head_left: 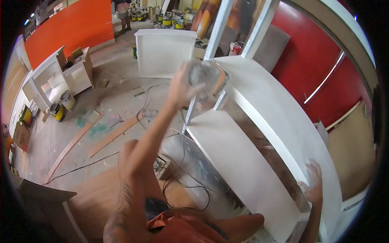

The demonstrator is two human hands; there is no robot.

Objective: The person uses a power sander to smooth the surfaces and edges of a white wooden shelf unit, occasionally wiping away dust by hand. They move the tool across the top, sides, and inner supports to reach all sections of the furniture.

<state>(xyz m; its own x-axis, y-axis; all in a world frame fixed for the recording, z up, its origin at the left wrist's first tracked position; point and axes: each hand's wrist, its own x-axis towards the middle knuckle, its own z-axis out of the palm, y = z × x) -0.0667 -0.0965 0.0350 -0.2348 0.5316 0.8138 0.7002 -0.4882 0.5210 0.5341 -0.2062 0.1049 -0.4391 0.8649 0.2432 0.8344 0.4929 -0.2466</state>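
My left hand (pixel 181 87) reaches forward, closed around a dusty grey electric sander (pixel 204 77), which is blurred. The sander is by the far end of a curved white board (pixel 279 105), close to a metal upright (pixel 219 28). On the near part of that board lies my right hand (pixel 313 184), its fingers spread over the inner edge and holding nothing. Below is a second white curved shelf (pixel 239 162), lower than the board.
A dark cable (pixel 184 156) loops across the floor beside my legs. Wooden strips (pixel 115 135) lie to the left. White cabinets (pixel 166 52) and paint cans (pixel 58 111) stand farther off. A red panel (pixel 308 60) is on the right. Another person (pixel 122 14) stands at the back.
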